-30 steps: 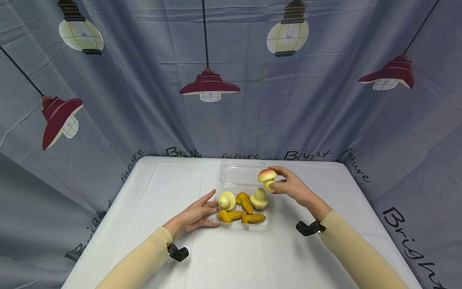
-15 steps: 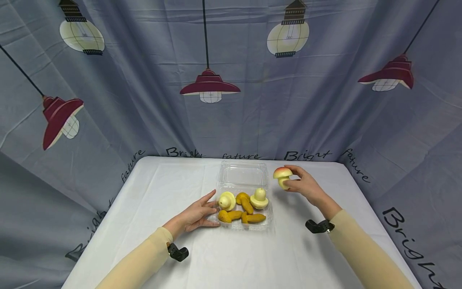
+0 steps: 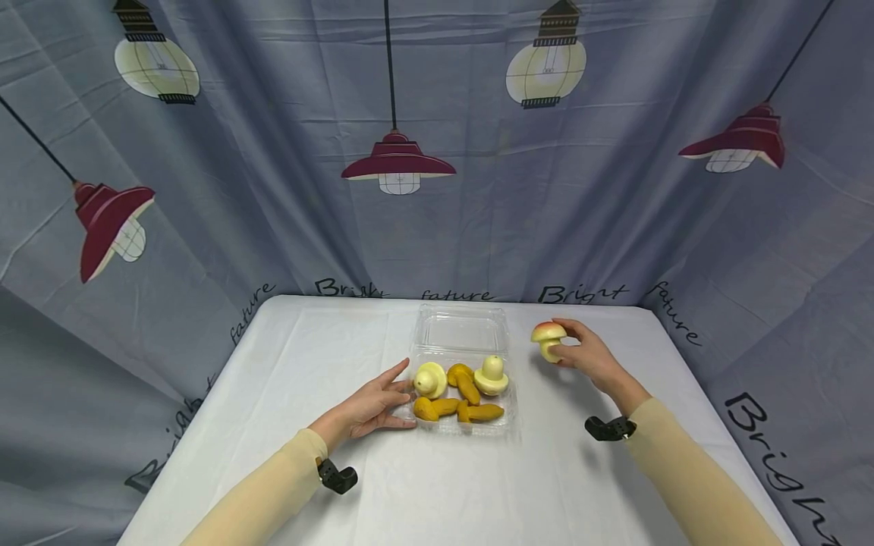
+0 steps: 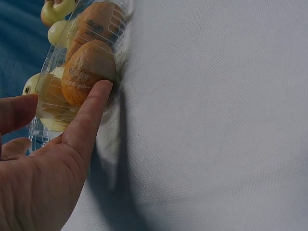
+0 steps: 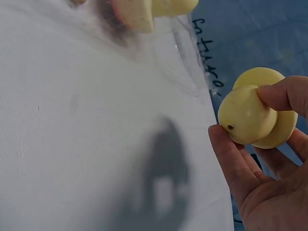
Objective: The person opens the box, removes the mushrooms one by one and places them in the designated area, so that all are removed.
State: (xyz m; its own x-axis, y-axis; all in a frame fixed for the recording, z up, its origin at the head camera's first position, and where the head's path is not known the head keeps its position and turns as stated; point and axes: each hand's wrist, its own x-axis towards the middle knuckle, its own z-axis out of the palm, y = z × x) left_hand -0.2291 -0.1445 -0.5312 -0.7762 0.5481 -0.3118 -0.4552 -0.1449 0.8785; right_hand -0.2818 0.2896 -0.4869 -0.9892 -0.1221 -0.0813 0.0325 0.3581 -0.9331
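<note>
My right hand point(image 3: 592, 355) pinches a toy mushroom point(image 3: 546, 331) with a red-tinged cap and pale yellow stem, held upright above the table to the right of a clear plastic clamshell box point(image 3: 510, 425). In the right wrist view, the thumb and fingers grip this mushroom point(image 5: 245, 115). Against the box's left side rests my left hand point(image 3: 372, 406), its fingers fairly straight and spread. Inside the box lie two pale yellow mushrooms, one at left point(image 3: 429, 381) and one at right point(image 3: 492, 377) with its stem up, plus three brown mushrooms point(image 3: 466, 385).
The box's hinged lid point(image 3: 461, 331) lies folded back behind it. A white cloth covers the table point(image 3: 328, 334). Beyond the far edge hangs a grey-blue curtain point(image 3: 464, 235) printed with lamps and lettering.
Holding the mushroom, my right hand has moved from above the right side of the box to the right, away from it. The left hand stays in place.
</note>
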